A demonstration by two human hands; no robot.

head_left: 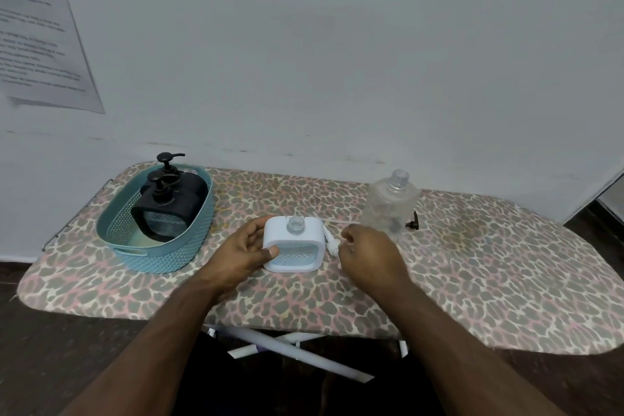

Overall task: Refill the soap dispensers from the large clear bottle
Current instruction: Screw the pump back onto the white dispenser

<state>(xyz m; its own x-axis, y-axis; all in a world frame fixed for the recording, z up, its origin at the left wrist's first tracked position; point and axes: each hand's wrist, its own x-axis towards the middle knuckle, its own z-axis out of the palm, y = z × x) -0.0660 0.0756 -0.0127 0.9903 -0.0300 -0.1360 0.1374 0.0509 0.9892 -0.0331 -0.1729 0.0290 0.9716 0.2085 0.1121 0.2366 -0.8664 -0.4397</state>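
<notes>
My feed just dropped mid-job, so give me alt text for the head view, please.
The left hand grips an uncapped white soap dispenser on a leopard-print board, while the right hand rests beside the white pump lying next to it. An open clear bottle stands behind; black dispensers sit in a teal basket.

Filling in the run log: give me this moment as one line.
left hand grips white dispenser, neck open | right hand at white pump on board | clear bottle uncapped, upright | black dispensers in basket

White dispenser (292, 244) stood upright at centre, neck uncapped, white pump (330, 240) laid beside it. Clear bottle (389, 204) upright, uncapped. Two black dispensers (169, 204) kept in basket.
</notes>
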